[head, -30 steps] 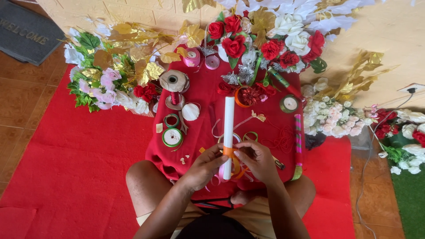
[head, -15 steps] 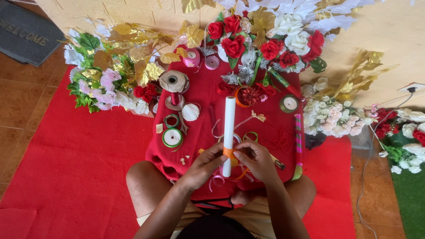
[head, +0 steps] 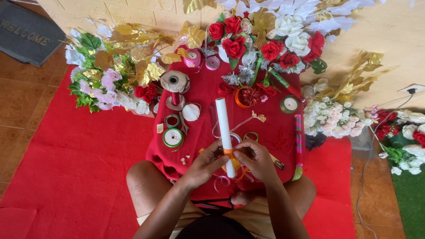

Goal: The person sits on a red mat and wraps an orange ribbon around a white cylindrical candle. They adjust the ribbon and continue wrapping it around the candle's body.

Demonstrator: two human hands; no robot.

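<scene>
A white rolled paper tube (head: 223, 126) lies lengthwise on a low table draped in red cloth (head: 203, 93), with an orange ribbon (head: 229, 153) wrapped around its near end. My left hand (head: 204, 163) pinches the ribbon from the left side of the tube. From the right, my right hand (head: 254, 159) pinches the same ribbon. Both hands press against the tube's lower part. Loose orange and pink ribbon ends trail under my hands.
Ribbon spools (head: 172, 137) and a large brown spool (head: 174, 82) sit left of the tube. Red and white artificial roses (head: 265, 37), gold leaves (head: 133, 53) and pink flowers (head: 330, 117) ring the table. A striped wrapped stick (head: 298, 141) lies at right. Red carpet (head: 71, 168) covers the floor.
The far end of the tube has tilted slightly to the left. My hands stay on the orange ribbon with small finger shifts.
</scene>
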